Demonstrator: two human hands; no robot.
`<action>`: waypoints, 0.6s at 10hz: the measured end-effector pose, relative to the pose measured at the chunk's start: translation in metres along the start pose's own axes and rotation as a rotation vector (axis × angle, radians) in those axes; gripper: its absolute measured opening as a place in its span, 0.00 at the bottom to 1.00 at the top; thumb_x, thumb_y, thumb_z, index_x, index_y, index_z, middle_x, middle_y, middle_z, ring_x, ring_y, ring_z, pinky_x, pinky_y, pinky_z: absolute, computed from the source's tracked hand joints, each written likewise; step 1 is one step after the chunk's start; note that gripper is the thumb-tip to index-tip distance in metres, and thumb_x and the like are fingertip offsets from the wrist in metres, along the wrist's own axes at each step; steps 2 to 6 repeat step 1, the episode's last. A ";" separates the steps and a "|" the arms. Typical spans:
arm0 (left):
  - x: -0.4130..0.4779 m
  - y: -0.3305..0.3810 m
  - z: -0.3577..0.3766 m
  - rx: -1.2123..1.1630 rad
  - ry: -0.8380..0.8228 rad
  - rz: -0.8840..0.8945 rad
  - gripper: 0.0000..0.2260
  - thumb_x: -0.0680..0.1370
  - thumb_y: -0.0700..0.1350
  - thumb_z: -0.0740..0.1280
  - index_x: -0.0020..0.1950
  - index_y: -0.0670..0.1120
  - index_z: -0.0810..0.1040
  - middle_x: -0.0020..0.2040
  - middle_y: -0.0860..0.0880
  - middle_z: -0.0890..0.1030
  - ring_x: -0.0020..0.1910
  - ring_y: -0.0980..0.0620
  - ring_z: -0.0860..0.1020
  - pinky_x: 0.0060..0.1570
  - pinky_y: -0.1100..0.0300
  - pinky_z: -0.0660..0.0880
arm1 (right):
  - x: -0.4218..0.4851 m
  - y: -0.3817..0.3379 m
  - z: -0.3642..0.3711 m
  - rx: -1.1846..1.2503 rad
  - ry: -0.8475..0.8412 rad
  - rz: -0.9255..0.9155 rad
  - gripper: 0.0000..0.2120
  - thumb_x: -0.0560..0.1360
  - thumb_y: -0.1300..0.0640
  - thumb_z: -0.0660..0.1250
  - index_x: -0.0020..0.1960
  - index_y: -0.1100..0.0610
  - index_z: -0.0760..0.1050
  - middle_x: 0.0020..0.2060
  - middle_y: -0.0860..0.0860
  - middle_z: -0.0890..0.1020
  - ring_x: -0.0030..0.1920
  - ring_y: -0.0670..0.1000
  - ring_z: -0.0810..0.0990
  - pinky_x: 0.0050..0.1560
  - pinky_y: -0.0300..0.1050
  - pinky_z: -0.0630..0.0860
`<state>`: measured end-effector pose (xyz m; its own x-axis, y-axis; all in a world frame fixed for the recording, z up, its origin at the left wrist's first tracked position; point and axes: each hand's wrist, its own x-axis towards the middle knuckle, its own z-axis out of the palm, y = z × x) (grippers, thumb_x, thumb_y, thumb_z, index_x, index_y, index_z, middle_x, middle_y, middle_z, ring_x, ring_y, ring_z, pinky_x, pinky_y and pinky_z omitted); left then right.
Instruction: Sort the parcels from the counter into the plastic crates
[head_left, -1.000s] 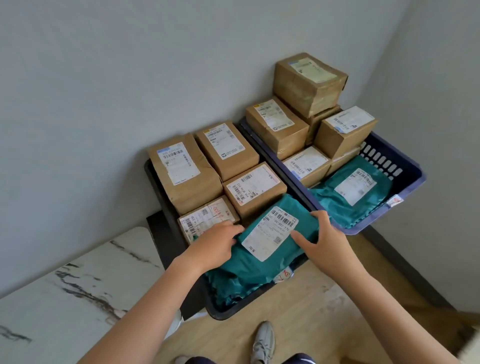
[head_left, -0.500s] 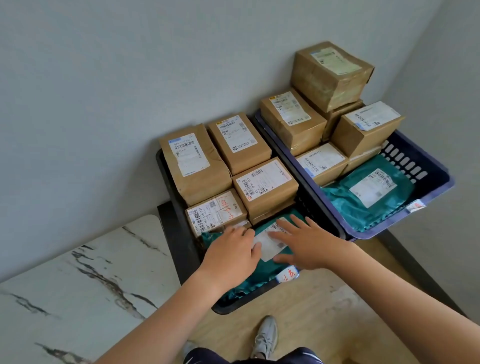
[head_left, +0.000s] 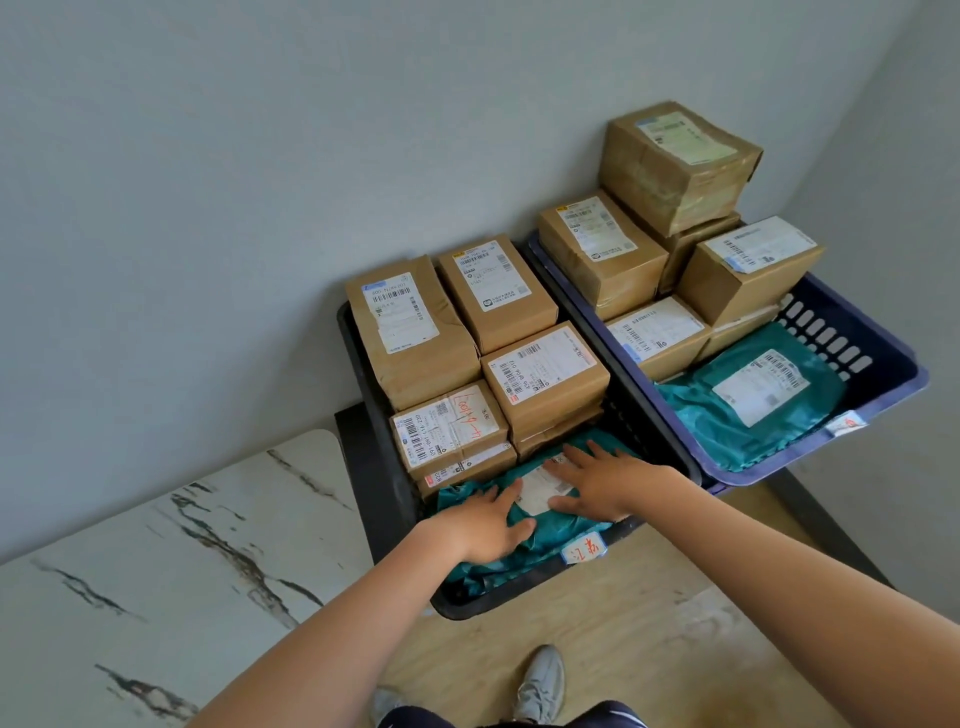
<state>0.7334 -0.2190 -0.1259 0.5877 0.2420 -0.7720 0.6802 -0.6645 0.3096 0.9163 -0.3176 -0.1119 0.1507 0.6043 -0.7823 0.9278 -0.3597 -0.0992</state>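
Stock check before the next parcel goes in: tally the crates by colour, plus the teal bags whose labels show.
Black crate: 1
Blue crate: 1
Teal bags, label showing: 2, one in each crate
Total: 4

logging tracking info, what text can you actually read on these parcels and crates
"600-N/49 001", roughly: label on back-left box.
"436 8P06 012", roughly: label on middle box.
Red handwriting on front-left box: unreadable.
Red characters on black crate tag: unclear.
Other labels: too small or blurred.
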 end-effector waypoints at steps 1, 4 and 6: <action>-0.009 0.001 -0.014 -0.033 0.154 0.067 0.35 0.85 0.66 0.54 0.87 0.51 0.51 0.85 0.47 0.59 0.82 0.46 0.61 0.80 0.49 0.61 | -0.012 0.009 -0.012 0.157 0.171 -0.078 0.32 0.85 0.38 0.57 0.85 0.48 0.54 0.85 0.52 0.55 0.84 0.57 0.54 0.82 0.56 0.55; -0.009 0.001 -0.014 -0.033 0.154 0.067 0.35 0.85 0.66 0.54 0.87 0.51 0.51 0.85 0.47 0.59 0.82 0.46 0.61 0.80 0.49 0.61 | -0.012 0.009 -0.012 0.157 0.171 -0.078 0.32 0.85 0.38 0.57 0.85 0.48 0.54 0.85 0.52 0.55 0.84 0.57 0.54 0.82 0.56 0.55; -0.009 0.001 -0.014 -0.033 0.154 0.067 0.35 0.85 0.66 0.54 0.87 0.51 0.51 0.85 0.47 0.59 0.82 0.46 0.61 0.80 0.49 0.61 | -0.012 0.009 -0.012 0.157 0.171 -0.078 0.32 0.85 0.38 0.57 0.85 0.48 0.54 0.85 0.52 0.55 0.84 0.57 0.54 0.82 0.56 0.55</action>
